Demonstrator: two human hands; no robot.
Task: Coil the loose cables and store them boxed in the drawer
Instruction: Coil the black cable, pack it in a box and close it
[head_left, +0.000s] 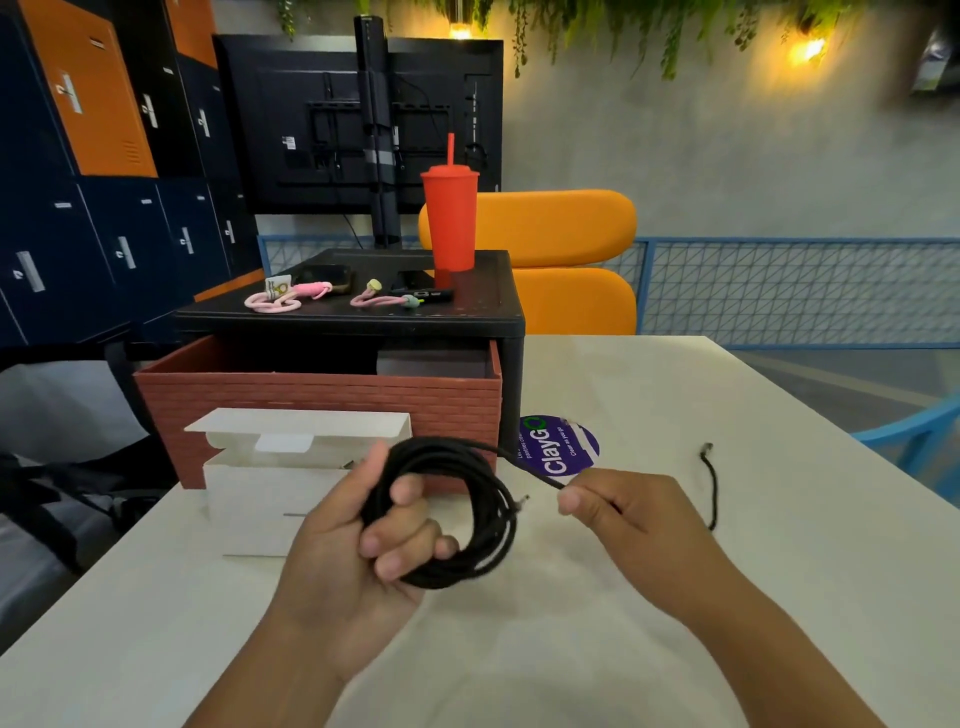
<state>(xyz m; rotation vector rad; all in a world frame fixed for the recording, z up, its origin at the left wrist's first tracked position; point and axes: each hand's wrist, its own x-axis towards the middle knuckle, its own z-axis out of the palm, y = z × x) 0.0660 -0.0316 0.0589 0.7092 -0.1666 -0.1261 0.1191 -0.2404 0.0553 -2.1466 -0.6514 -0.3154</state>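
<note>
A shared office or coworking lounge. Numbered navy and orange lockers (104, 156) stand at the far left. A large display on a stand (311, 119) shows its back. The near white table (675, 597) bears a "ClayGo, clean as you go" sticker (558, 447). Beyond it are an orange lounge chair (561, 223) and hanging plants (649, 26).

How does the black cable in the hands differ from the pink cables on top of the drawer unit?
Place: the black cable is held, coil gripped in the left hand, a strand pinched by the right hand; the pink cables lie untouched on the drawer unit. State: the black cable trails a loose tail over the table; the pink cables are wound into small bundles. Neither is boxed yet.
</note>
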